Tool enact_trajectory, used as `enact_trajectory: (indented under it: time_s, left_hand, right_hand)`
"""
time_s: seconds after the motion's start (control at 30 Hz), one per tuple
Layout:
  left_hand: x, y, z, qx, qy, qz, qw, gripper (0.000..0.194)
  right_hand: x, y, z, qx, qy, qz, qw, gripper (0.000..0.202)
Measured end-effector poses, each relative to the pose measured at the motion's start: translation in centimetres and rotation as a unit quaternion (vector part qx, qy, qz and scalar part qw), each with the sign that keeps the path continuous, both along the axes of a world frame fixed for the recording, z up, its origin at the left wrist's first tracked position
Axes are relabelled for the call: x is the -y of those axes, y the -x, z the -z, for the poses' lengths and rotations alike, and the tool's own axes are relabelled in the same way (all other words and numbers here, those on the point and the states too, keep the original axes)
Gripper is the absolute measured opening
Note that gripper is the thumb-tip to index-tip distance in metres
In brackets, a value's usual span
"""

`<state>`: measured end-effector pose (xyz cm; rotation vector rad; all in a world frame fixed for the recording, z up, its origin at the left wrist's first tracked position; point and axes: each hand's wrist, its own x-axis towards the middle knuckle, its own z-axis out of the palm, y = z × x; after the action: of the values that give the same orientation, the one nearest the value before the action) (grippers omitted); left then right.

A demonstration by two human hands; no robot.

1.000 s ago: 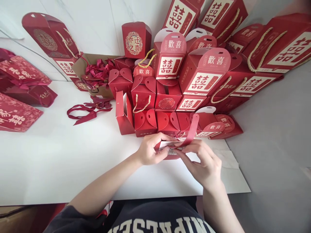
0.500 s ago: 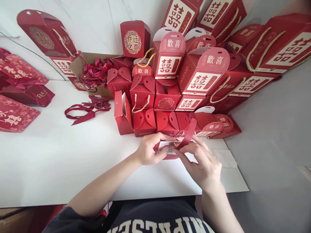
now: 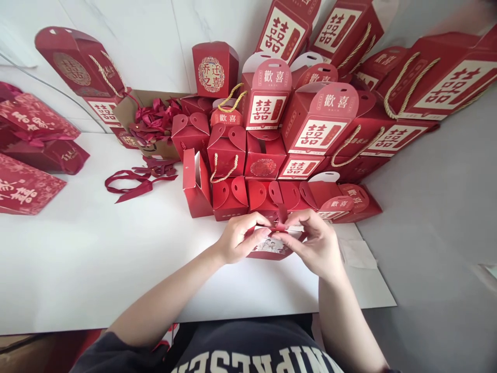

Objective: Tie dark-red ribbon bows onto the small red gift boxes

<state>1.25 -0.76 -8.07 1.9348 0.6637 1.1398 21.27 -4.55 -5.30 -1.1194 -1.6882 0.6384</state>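
Note:
A small red box [image 3: 272, 248] with a white panel and a drawn picture on its front stands near the table's front, between my hands. My left hand [image 3: 241, 239] pinches the box's top edge at its left side. With thumb and fingers closed, my right hand [image 3: 313, 241] grips a dark red ribbon [image 3: 280, 213] at the middle of the box top. The ribbon rises upright from there; its lower part is partly hidden by my fingertips.
Stacked red gift boxes [image 3: 264, 160] fill the area behind my hands. A cardboard box [image 3: 130, 111] of ribbons and a loose ribbon [image 3: 134, 191] lie left of them. More red boxes [image 3: 34, 181] sit far left; a grey wall [image 3: 438, 207] bounds the right.
My right hand has moved slightly left and up, closer to my left hand. The ribbon has swung from a right-leaning slant to nearly upright, and more of the box's front picture shows.

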Motion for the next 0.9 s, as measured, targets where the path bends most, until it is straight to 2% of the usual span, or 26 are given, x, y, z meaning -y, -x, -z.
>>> enact_trajectory:
  time_s: [0.1, 0.2, 0.33, 0.4, 0.43, 0.5, 0.57, 0.63, 0.7, 0.77, 0.8, 0.9]
  left_hand:
    - [0.0, -0.1, -0.1, -0.015, -0.012, -0.004, 1.000, 0.015]
    - [-0.1, -0.1, -0.7, -0.019, -0.043, -0.001, 0.999, 0.013]
    - [-0.4, 0.5, -2.0, -0.012, -0.036, -0.011, 0.999, 0.014]
    - [-0.8, 1.2, -2.5, -0.027, 0.005, 0.018, 0.999, 0.014]
    - [-1.1, 1.6, -2.7, -0.034, 0.026, 0.038, 0.998, 0.014]
    - [-1.7, 2.4, -2.6, -0.035, 0.066, 0.076, 0.994, 0.015]
    - [-2.5, 3.0, -2.3, -0.015, 0.105, 0.102, 0.989, 0.017]
    - [-3.1, 3.5, -1.7, 0.007, 0.139, 0.129, 0.982, 0.018]
    - [-3.6, 3.7, -1.1, 0.024, 0.163, 0.147, 0.975, 0.018]
    - [-3.8, 3.9, -0.6, 0.040, 0.181, 0.160, 0.969, 0.020]
    - [-3.9, 3.9, -0.4, 0.050, 0.190, 0.165, 0.966, 0.021]
    - [-3.9, 3.8, -0.2, 0.081, 0.214, 0.176, 0.958, 0.024]
  right_hand:
    - [0.0, -0.2, 0.9, -0.076, 0.038, -0.043, 0.995, 0.015]
    - [0.4, 0.0, 0.9, -0.095, 0.051, -0.028, 0.994, 0.014]
    - [1.3, 0.6, -0.4, -0.036, 0.036, -0.023, 0.998, 0.009]
    - [1.6, 0.7, -1.1, 0.004, 0.011, -0.046, 0.999, 0.002]
    - [1.6, 0.7, -1.3, 0.021, -0.008, -0.048, 0.999, 0.004]
    - [1.2, 0.6, -1.4, 0.062, -0.063, -0.010, 0.996, 0.017]
    - [0.5, 0.6, -1.1, 0.119, -0.127, 0.069, 0.982, 0.029]
    - [-0.1, 0.8, -0.6, 0.161, -0.176, 0.131, 0.962, 0.030]
    - [-0.3, 1.3, -0.4, 0.160, -0.198, 0.164, 0.953, 0.024]
    - [-0.2, 2.0, -0.6, 0.126, -0.169, 0.157, 0.965, 0.020]
    - [0.0, 2.3, -0.7, 0.100, -0.129, 0.137, 0.977, 0.018]
    - [0.6, 3.1, -1.2, -0.005, 0.047, 0.061, 0.997, 0.011]
